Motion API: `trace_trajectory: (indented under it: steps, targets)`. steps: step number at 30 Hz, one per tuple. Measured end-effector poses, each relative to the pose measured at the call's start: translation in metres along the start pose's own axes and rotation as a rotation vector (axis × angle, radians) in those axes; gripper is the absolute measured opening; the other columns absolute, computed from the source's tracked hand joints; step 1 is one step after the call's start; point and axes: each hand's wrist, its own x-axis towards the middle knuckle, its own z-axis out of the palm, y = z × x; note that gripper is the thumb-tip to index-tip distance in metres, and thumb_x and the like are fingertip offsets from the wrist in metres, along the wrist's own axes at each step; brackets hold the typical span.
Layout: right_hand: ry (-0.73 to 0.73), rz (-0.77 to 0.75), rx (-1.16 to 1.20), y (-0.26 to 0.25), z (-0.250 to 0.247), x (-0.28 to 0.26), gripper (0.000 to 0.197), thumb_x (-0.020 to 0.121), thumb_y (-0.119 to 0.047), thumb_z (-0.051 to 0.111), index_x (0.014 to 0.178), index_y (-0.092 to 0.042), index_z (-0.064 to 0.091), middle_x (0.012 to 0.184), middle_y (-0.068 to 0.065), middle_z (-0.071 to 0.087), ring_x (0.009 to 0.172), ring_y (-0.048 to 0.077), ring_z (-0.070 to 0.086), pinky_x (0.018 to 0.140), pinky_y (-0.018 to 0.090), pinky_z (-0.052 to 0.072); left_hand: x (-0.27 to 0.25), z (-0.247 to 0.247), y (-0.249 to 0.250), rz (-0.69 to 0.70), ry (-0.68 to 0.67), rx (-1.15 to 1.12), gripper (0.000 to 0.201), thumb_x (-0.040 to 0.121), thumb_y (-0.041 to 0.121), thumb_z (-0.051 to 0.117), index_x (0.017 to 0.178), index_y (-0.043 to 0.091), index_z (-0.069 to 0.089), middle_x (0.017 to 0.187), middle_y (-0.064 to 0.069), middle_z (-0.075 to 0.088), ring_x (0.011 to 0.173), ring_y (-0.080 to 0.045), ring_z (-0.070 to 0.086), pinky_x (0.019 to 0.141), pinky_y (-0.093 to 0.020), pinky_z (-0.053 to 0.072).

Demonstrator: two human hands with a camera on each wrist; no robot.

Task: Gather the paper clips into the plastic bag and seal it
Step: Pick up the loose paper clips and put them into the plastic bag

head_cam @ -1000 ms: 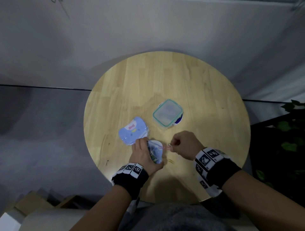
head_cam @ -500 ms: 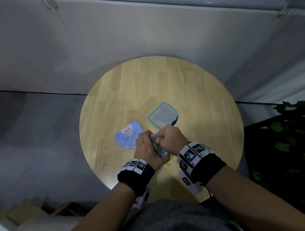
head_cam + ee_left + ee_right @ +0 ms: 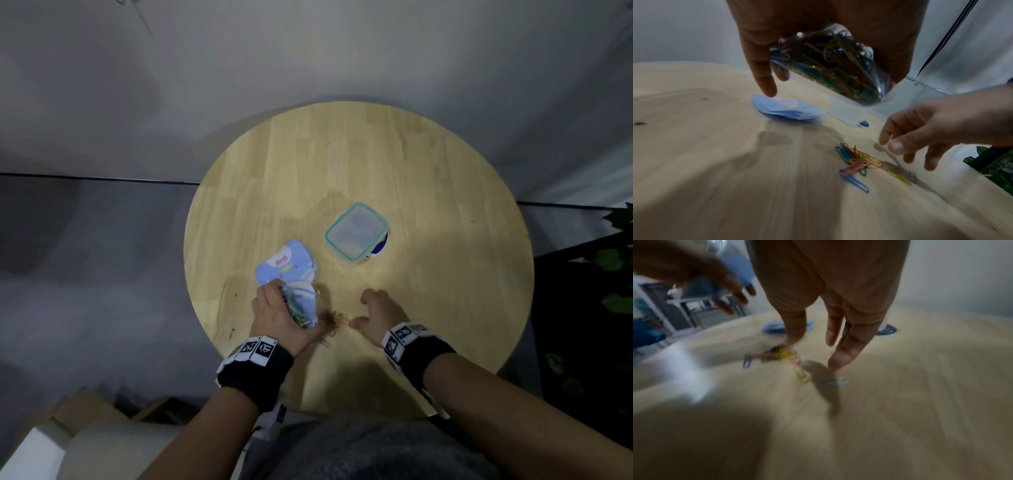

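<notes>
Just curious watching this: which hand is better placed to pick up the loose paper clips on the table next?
The right hand, probably. It hangs open just above the paper clips on the table, holding nothing. The left hand is busy gripping the plastic bag.

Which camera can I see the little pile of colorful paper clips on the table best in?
The left wrist view. There the pile of paper clips lies sharp on the table, with blue, yellow, red and green ones easy to tell apart. The right wrist view shows the pile blurred; the head view shows only a tiny dark smudge between the hands.
</notes>
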Motion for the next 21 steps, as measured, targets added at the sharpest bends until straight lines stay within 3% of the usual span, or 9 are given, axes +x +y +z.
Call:
trace_trajectory:
  steps: [2,4,6,10,12,16,19,21]
  targets:
    - [0.011,-0.152,-0.071,-0.006,0.019,-0.001,0.071,0.07,-0.043,0.073,0.129,-0.017,0.043,0.129,0.011,0.043,0.116,0.033,0.046,0.095,0.039,0.044,-0.002,-0.004,-0.001,0.007,0.013,0.011,0.08,0.042,0.027,0.081,0.103,0.025,0.03,0.099,-0.017,0.048,0.091,-0.038,0.05,0.08,-0.04,0.042]
    - [0.025,-0.291,-0.205,-0.016,0.03,0.0,0.076,0.067,-0.045,0.073,0.131,-0.022,0.041,0.128,0.009,0.042,0.116,0.032,0.043,0.094,0.038,0.041,-0.003,-0.007,-0.002,0.016,0.017,0.034,0.08,0.042,0.029,0.078,0.105,0.024,0.03,0.099,-0.018,0.05,0.091,-0.039,0.051,0.08,-0.043,0.045]
    - [0.034,-0.371,-0.297,-0.023,0.033,0.003,0.064,0.07,-0.038,0.071,0.126,-0.019,0.046,0.125,0.011,0.045,0.113,0.032,0.044,0.093,0.037,0.039,-0.005,-0.01,-0.004,0.003,-0.002,0.06,0.078,0.044,0.031,0.075,0.109,0.021,0.032,0.101,-0.018,0.049,0.091,-0.04,0.052,0.08,-0.045,0.046]
    - [0.031,-0.473,-0.317,-0.032,0.032,0.006,0.041,0.067,-0.025,0.075,0.102,-0.009,0.062,0.102,0.018,0.058,0.096,0.037,0.059,0.079,0.036,0.047,-0.007,-0.015,-0.01,-0.033,-0.046,0.091,0.084,0.047,0.048,0.061,0.113,0.001,0.042,0.102,-0.016,0.047,0.093,-0.037,0.05,0.08,-0.041,0.044]
    - [0.004,-0.485,-0.358,-0.032,0.035,0.005,0.034,0.08,-0.02,0.063,0.111,-0.007,0.06,0.11,0.019,0.056,0.105,0.034,0.054,0.085,0.039,0.043,-0.008,-0.014,-0.011,-0.027,-0.047,0.102,0.085,0.046,0.052,0.055,0.112,0.0,0.044,0.101,-0.015,0.047,0.092,-0.037,0.05,0.079,-0.04,0.044]
    - [0.002,-0.466,-0.336,-0.027,0.041,0.003,0.022,0.071,-0.009,0.068,0.093,-0.01,0.066,0.093,0.016,0.064,0.09,0.037,0.062,0.072,0.037,0.05,-0.009,-0.013,-0.013,-0.068,-0.088,0.103,0.086,0.046,0.044,0.069,0.117,0.004,0.041,0.105,-0.011,0.045,0.096,-0.032,0.047,0.077,-0.036,0.04]
    - [0.024,-0.379,-0.215,-0.02,0.033,0.008,0.022,0.079,-0.011,0.06,0.1,-0.011,0.065,0.103,0.014,0.062,0.098,0.033,0.059,0.079,0.036,0.047,-0.008,-0.008,-0.014,-0.033,-0.095,0.109,0.084,0.044,0.039,0.071,0.113,0.004,0.041,0.102,-0.011,0.045,0.091,-0.033,0.047,0.077,-0.033,0.037]
    - [0.019,-0.289,-0.061,-0.015,0.024,0.01,0.019,0.08,-0.014,0.062,0.097,-0.011,0.067,0.101,0.014,0.066,0.096,0.032,0.06,0.08,0.033,0.046,-0.006,-0.004,-0.014,-0.032,-0.108,0.105,0.085,0.044,0.04,0.07,0.114,0.003,0.04,0.103,-0.013,0.045,0.092,-0.033,0.047,0.079,-0.036,0.04]
